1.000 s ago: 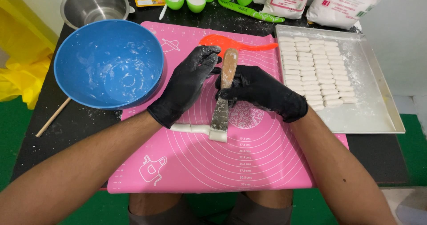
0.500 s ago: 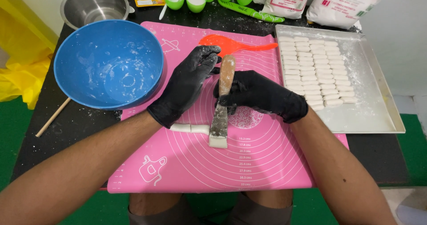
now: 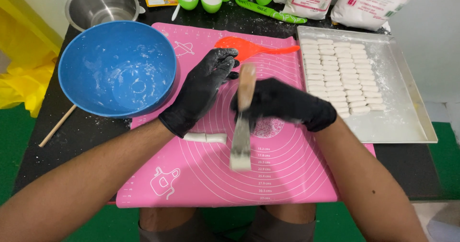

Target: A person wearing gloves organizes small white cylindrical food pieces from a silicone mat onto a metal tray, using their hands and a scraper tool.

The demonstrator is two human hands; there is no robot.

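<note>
Head view: on pink silicone baking mat [image 3: 282,175], black-gloved left hand [image 3: 201,91] lies flat over white dough rope [image 3: 206,137]. Right hand [image 3: 282,103] is closed around wooden-handled metal scraper [image 3: 241,136], a cut piece on its blade. Step: portioning; next likely transfer to floured metal tray [image 3: 407,103].

The baking mat [image 3: 268,184] lies mid-table [image 3: 72,141]. Left of the mat sits the mixing bowl [image 3: 117,67], with the steel bowl [image 3: 101,5] behind it. Right of the mat lies the tray [image 3: 407,117], holding rows of dough pieces [image 3: 342,74]. On the mat rest a spatula [image 3: 249,46] at its far edge and a dough strip [image 3: 206,137] near its middle.
</note>
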